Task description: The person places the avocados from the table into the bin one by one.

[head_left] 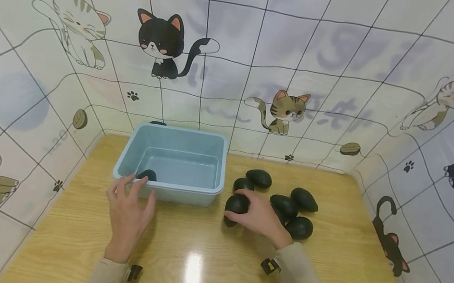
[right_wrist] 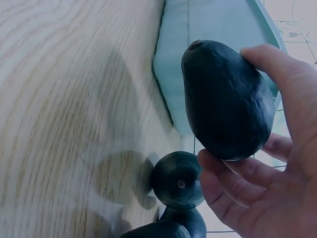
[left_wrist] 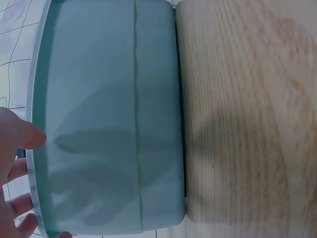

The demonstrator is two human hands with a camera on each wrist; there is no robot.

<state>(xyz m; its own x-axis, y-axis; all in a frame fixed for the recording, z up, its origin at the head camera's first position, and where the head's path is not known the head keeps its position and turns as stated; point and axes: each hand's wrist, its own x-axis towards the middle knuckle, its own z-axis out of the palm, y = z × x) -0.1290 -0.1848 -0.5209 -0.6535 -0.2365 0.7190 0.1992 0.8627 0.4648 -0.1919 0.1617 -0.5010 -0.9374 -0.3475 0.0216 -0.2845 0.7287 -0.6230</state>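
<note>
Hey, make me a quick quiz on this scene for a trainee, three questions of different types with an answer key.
1. Multiple choice: what does the right hand hold?
A) a cup
B) an avocado
C) a spoon

2. True or false: in the head view, the blue bin stands left of the avocados lying on the table.

3. Fill in "near" or "far": the left hand is at the bin's ____ rim, as the person sees it.

Key: 1. B; 2. True; 3. near

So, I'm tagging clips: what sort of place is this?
Perhaps a tabletop booth: white, cat-printed walls on three sides of a yellowish wooden table holding a pale-blue rectangular bin.
</note>
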